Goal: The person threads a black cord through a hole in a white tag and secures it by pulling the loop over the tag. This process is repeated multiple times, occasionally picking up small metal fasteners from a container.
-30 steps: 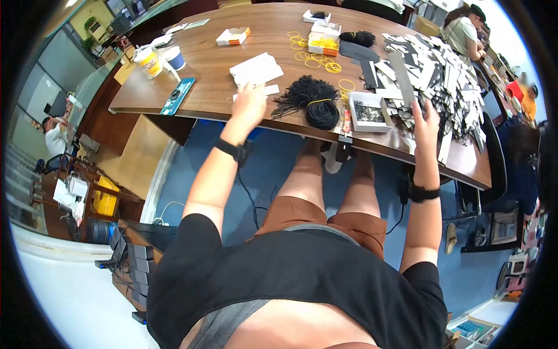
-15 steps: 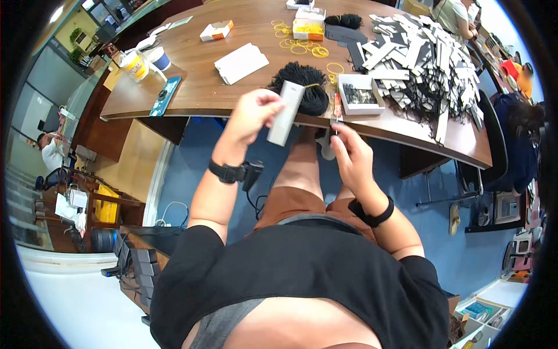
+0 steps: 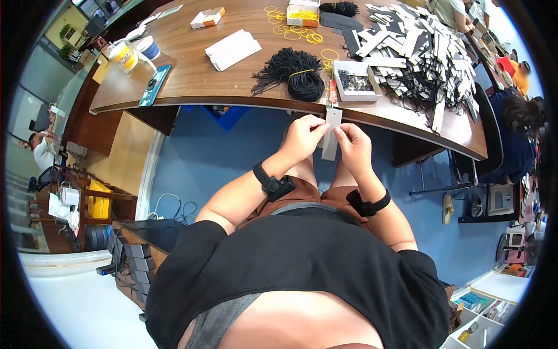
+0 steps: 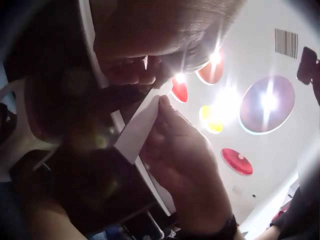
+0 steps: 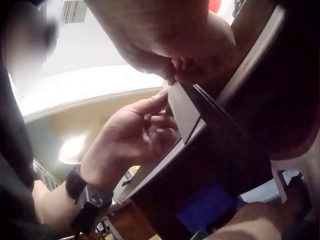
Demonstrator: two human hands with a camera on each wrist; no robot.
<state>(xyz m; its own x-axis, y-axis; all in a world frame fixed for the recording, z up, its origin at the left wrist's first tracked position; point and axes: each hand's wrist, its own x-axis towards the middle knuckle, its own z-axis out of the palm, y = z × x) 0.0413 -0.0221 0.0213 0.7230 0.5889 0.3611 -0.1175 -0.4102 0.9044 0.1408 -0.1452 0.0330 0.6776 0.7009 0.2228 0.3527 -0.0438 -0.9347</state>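
Observation:
In front of the table edge, a long narrow pale card tag (image 3: 329, 150) with a small hole near its top hangs upright. My left hand (image 3: 303, 138) pinches its left side between thumb and fingers. From the opposite side my right hand (image 3: 356, 150) pinches it just below the hole. In the left wrist view, the white card (image 4: 139, 129) slants down from the meeting fingertips, with the right hand (image 4: 187, 157) beside it. The right wrist view shows a dark strip (image 5: 212, 107) alongside the white card (image 5: 184, 112).
Beyond the hands lie a bundle of black cords (image 3: 305, 84), an open white box (image 3: 356, 81) of small dark pieces, and a heap of black and white tags (image 3: 418, 58). White cards (image 3: 232, 50), yellow rubber bands (image 3: 302, 33), a phone-like teal box (image 3: 155, 86) and cups (image 3: 124, 57) are on the table (image 3: 186, 81).
My left hand has come from the white cards, and my right hand from the tag heap, toward the middle. Both now meet on the tag, which my left hand alone held half a second ago.

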